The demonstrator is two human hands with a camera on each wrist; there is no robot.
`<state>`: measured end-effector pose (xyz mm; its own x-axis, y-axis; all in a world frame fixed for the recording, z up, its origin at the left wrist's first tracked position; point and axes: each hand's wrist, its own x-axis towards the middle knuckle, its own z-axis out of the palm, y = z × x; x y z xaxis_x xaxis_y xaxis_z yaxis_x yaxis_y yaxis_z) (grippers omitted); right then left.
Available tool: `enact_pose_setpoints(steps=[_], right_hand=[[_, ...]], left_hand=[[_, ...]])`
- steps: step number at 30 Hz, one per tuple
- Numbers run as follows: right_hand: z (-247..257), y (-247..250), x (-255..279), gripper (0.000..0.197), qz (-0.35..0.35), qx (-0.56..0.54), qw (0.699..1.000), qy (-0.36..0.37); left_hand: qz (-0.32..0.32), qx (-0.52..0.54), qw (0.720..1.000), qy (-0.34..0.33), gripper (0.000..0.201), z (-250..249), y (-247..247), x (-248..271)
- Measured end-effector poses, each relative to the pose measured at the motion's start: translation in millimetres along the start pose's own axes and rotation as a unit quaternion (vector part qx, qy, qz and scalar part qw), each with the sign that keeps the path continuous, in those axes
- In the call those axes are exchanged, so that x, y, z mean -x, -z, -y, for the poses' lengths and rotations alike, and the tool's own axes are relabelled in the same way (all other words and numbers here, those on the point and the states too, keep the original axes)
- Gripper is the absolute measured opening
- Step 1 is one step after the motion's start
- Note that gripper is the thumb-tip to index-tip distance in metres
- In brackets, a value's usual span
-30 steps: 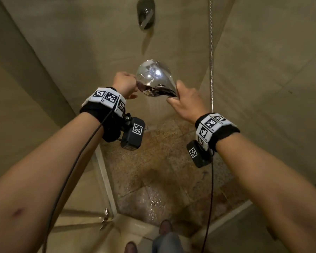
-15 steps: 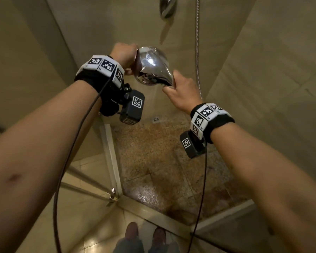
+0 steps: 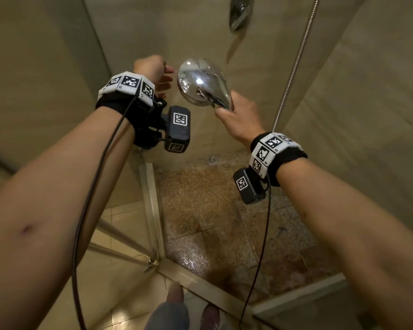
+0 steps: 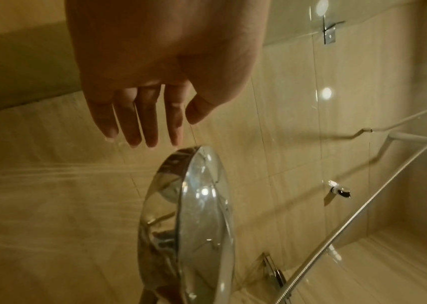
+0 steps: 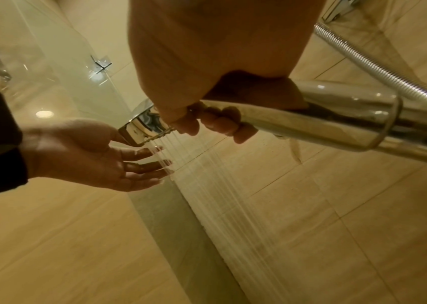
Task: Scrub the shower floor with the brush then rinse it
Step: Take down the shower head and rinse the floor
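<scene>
My right hand (image 3: 236, 117) grips the handle of a chrome shower head (image 3: 202, 83), held up over the speckled brown shower floor (image 3: 200, 206). Water streams from the shower head (image 5: 139, 125) face down along the wall. My left hand (image 3: 156, 76) is beside the head's rim with straight, spread fingers (image 4: 139, 123), just apart from the shower head (image 4: 189, 216); in the right wrist view the left hand (image 5: 98, 154) has its fingertips in the edge of the spray. The floor looks wet. No brush is in view.
Beige tiled walls close the stall on the back and right. A metal hose (image 3: 296, 65) hangs along the right corner. A wall fitting (image 3: 239, 10) sits high up. A floor drain (image 3: 212, 159) lies at the back. A glass door frame (image 3: 153, 210) and raised threshold (image 3: 212, 291) edge the floor.
My left hand has let go of the shower head's rim and opened beside it. The view shifted, and both hands with the head sit a little lower and more to the right.
</scene>
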<state>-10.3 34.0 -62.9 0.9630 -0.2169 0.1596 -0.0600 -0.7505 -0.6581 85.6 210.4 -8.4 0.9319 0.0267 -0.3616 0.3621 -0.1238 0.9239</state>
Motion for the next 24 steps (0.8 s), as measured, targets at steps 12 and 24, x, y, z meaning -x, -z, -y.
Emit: enact_pose_setpoints(steps=[12, 24], right_hand=[[14.8, -17.7, -5.5, 0.018, 0.009, 0.001, 1.0, 0.017], [14.6, -18.5, 2.8, 0.026, 0.031, 0.018, 0.999, 0.021]], left_hand=[[-0.011, -0.028, 0.999, -0.024, 0.017, 1.3, 5.1, -1.9], [-0.022, -0.028, 0.999, -0.039, 0.018, 0.8, 2.8, -3.3]])
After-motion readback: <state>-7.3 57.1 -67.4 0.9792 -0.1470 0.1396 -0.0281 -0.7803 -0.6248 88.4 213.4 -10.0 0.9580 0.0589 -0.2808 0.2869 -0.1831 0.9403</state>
